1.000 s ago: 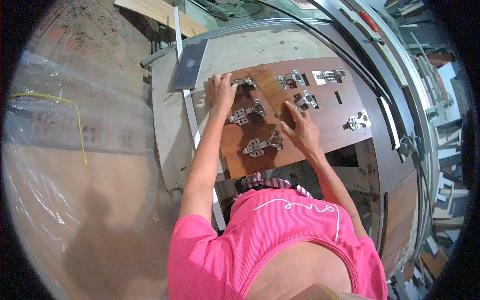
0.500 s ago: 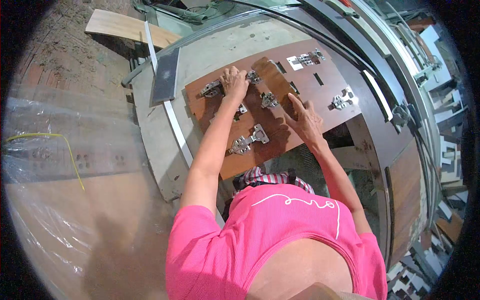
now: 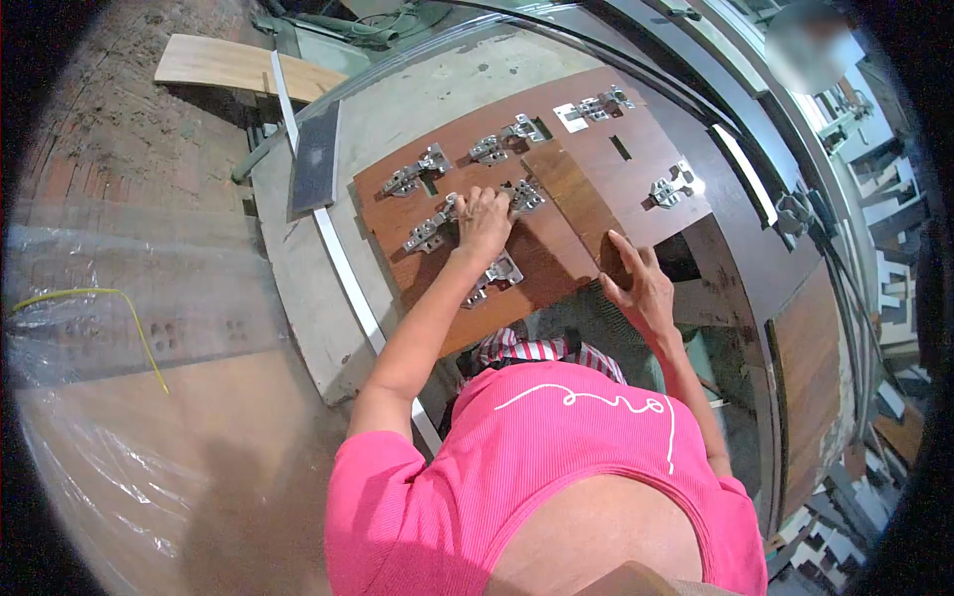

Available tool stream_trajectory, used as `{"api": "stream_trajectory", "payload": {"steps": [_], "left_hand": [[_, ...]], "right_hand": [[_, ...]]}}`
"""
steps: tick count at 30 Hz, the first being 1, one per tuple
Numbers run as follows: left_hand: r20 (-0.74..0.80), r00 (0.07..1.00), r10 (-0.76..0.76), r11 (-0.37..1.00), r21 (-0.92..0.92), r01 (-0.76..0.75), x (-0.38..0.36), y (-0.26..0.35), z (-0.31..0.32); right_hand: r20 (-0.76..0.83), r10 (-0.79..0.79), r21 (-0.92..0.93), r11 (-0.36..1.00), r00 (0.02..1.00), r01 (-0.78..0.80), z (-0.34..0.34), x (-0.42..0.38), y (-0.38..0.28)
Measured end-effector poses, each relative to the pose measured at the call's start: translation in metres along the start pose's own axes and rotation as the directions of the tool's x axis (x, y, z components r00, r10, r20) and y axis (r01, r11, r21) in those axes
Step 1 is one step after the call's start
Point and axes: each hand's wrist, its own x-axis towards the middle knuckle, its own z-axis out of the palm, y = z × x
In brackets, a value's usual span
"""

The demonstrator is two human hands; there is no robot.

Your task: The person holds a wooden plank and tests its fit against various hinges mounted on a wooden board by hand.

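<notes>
A brown wooden panel (image 3: 397, 288) lies before me with several metal cabinet hinges on it. My left hand (image 3: 484, 224) is closed over the middle of the panel, its fingers curled on a hinge (image 3: 527, 196). Another hinge (image 3: 427, 233) sits just left of that hand, and one more hinge (image 3: 497, 275) lies partly behind the wrist. My right hand (image 3: 639, 286) has its thumb and fingers around the near end of a brown wooden strip (image 3: 573, 194). This strip rests flat across the panel, beside the hinge under my left hand.
Farther hinges stand at the back left (image 3: 415, 171) and at the right (image 3: 674, 186). A dark flat plate (image 3: 316, 159) and a long white strip (image 3: 348, 273) lie to the left. Clear plastic sheeting (image 3: 129, 318) covers the floor side. Metal rails run along the right.
My left hand has come nearer and slightly right, off the back hinges to a middle one. The wooden strip has shifted nearer and right with my right hand, uncovering a back hinge.
</notes>
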Motion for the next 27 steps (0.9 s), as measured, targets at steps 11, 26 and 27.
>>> {"api": "stream_trajectory", "payload": {"steps": [11,26,27], "left_hand": [[-0.015,0.999,-0.034,0.993,-0.111,0.032,-0.007,0.006,-0.001],[-0.025,1.0,0.008,0.975,-0.22,-0.014,0.004,0.041,-0.035],[-0.019,1.0,0.013,0.975,-0.222,-0.016,0.012,0.053,-0.029]], "right_hand": [[0.048,0.007,-0.032,0.999,0.999,-0.006,0.015,-0.024,0.0],[-0.065,0.171,0.099,0.982,0.983,-0.164,-0.006,-0.045,0.021],[-0.133,0.176,0.096,0.982,0.975,-0.164,-0.011,-0.045,0.029]]}}
